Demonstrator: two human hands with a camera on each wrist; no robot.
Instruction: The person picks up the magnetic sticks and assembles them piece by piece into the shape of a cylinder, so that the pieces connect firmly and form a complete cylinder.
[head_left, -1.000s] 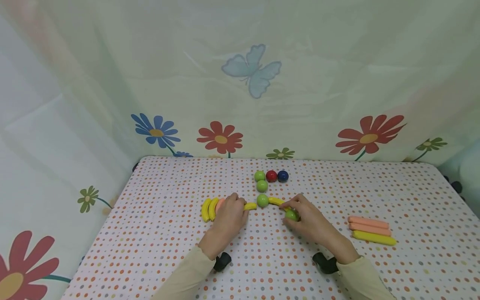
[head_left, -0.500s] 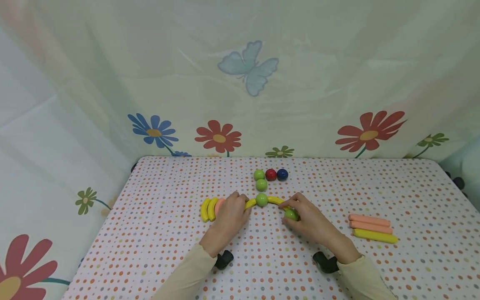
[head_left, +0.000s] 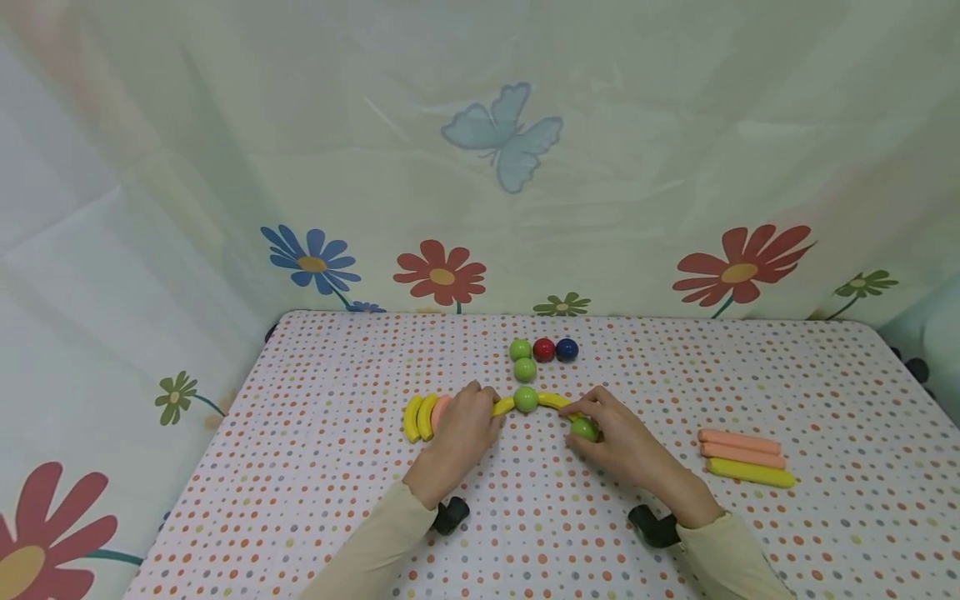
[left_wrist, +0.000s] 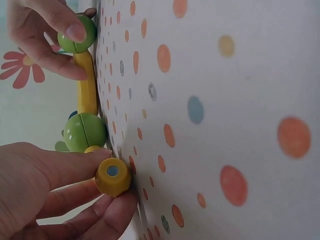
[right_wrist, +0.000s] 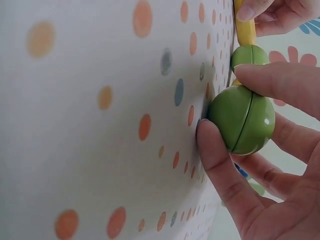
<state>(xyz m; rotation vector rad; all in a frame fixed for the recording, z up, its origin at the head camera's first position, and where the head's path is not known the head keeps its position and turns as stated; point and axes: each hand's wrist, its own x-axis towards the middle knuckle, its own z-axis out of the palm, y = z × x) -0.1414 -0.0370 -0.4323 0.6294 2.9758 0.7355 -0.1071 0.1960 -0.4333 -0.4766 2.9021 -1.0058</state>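
Observation:
My left hand (head_left: 467,425) pinches a yellow curved stick (head_left: 503,407), whose near end shows a small grey disc in the left wrist view. Its far end meets a green ball (head_left: 526,399) on the table. From that ball's other side, a second yellow curved stick (head_left: 553,401) runs to another green ball (head_left: 584,430). My right hand (head_left: 618,442) grips this last ball (right_wrist: 242,120) between thumb and fingers. The right hand partly covers the stick's end there. Just left of my left hand lie two yellow curved sticks (head_left: 420,417) and a partly hidden pink piece (head_left: 441,410).
Behind the chain sit two green balls (head_left: 522,360), a red ball (head_left: 543,350) and a dark blue ball (head_left: 567,350). On the right lie two pink sticks (head_left: 741,447) and a straight yellow stick (head_left: 750,472). A flowered curtain (head_left: 615,167) hangs behind the dotted table (head_left: 337,500).
The yellow curved stick in my left hand has turned, its far end rising to meet the middle green ball. My left hand has shifted slightly; the right hand keeps its grip in place.

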